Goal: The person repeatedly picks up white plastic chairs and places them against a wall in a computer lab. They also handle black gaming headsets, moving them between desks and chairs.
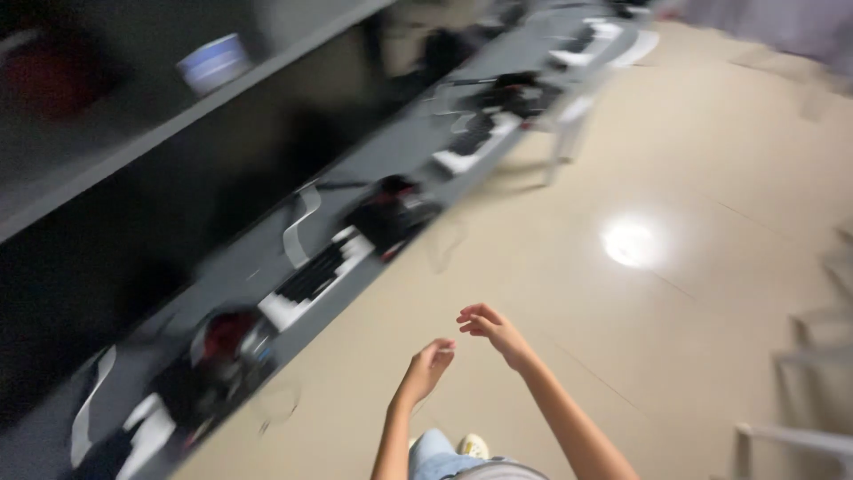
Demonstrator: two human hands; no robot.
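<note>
The view is tilted and blurred by motion. My left hand (426, 366) and my right hand (491, 331) hang in the air above a beige tiled floor (569, 293), close together, fingers loosely curled and apart, holding nothing. They touch nothing; the nearest thing is the long grey desk (391, 151) to their left. Below them I see my jeans leg and a yellow shoe (473, 444).
Along the grey desk lie several black-and-white keyboards (315, 274) and black-and-red headsets (391, 209). A shelf above carries a white cup-like object (213, 62). White chair legs (560, 133) stand by the desk, more chair frames (813, 356) at right. A lamp glare (629, 242) shines on the floor.
</note>
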